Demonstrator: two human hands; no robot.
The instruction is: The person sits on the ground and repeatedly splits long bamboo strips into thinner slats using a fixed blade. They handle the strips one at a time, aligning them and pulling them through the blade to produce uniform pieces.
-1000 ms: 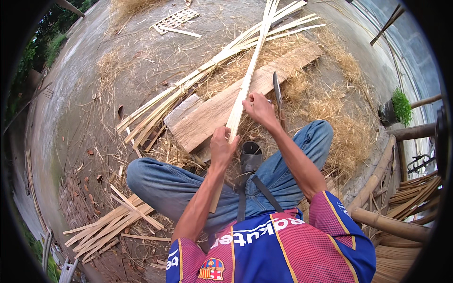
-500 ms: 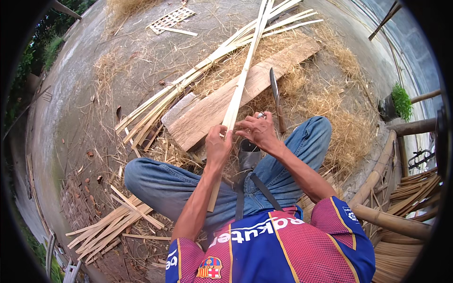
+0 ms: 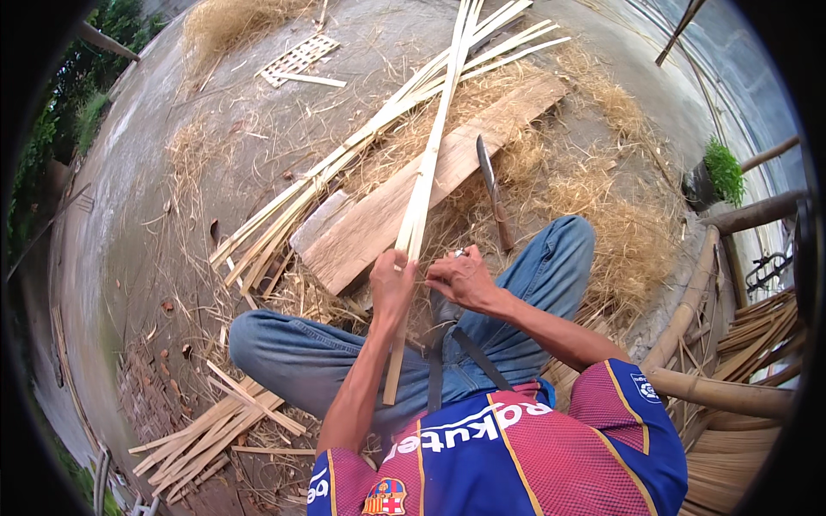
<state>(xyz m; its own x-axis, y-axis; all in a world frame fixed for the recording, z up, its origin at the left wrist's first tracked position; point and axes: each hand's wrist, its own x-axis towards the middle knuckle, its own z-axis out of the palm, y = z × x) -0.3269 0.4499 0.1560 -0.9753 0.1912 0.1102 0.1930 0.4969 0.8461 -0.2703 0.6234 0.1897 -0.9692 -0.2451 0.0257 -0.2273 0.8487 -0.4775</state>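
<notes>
My left hand (image 3: 393, 279) is closed around the near part of long pale bamboo strips (image 3: 428, 168), which run up and away from me across a wooden plank (image 3: 361, 232). One strip end hangs below that hand, over my leg. Just right of the strips is my right hand (image 3: 465, 279), its fingers curled and pressed together; whatever they pinch, if anything, is hidden. Beyond it a long knife (image 3: 491, 187) with a wooden handle lies on the shavings, blade pointing away.
A bundle of split strips (image 3: 344, 150) lies beyond the plank. Shorter strips (image 3: 206, 430) are piled at lower left. Curly shavings (image 3: 615, 241) cover the ground at right. A woven lattice piece (image 3: 298, 58) lies far off. Bamboo poles (image 3: 718, 391) stand at right.
My right hand has come down and slightly left, its fingers drawing closer together. My left hand keeps its hold on the strips, a little nearer to me. The whole view has shifted slightly.
</notes>
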